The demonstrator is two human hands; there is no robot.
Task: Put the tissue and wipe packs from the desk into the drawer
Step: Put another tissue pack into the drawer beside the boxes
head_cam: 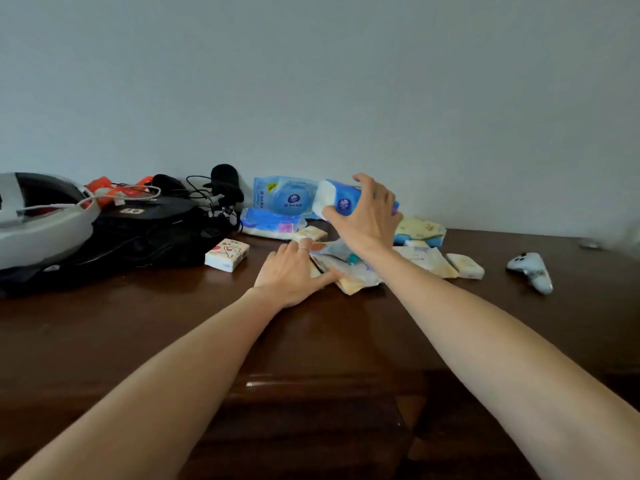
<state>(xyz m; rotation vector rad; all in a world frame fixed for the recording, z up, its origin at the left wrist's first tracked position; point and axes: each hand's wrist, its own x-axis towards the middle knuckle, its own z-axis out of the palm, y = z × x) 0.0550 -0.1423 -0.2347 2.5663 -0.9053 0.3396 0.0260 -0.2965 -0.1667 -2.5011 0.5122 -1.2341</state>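
Note:
My right hand [369, 216] grips a blue and white tissue pack [334, 199], held a little above the dark wooden desk [138, 306]. My left hand [294, 271] rests flat on the desk, fingers spread, its thumb and fingertips touching a pile of flat wipe packets [349, 268]. Behind stand a blue wipe pack [284, 197] against the wall and a blue tissue pack [270, 225] lying below it. A small pack with a red cartoon print [227, 254] lies to the left. A yellow and blue pack [420, 232] and a small pale pack [464, 266] lie to the right.
A black bag [145, 233] with cables, a microphone [225, 178] and a white helmet-like object [41, 220] crowd the desk's left side. A white game controller [531, 271] lies at the right. The desk's front edge and drawer fronts [311, 427] show below my arms.

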